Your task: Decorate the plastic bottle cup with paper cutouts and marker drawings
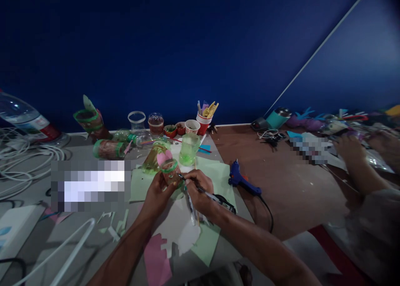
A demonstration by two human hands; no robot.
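Note:
My left hand (156, 194) grips a small clear plastic cup (171, 172) with a green band round its rim and pink heart shapes on it, held above light green paper (215, 173). My right hand (196, 190) holds a black marker pen (215, 197) with its tip against the cup's side. A second pen (190, 206) lies under my right hand on the paper. Both forearms reach in from the bottom edge.
Green plastic cups (189, 148), decorated bottle pieces (109, 149) and a red cup of tools (203, 121) stand behind. A blue glue gun (240, 178) lies to the right. White cables (28, 161) crowd the left. Another person's hands (353, 150) work at the far right. Paper scraps (156, 259) lie near me.

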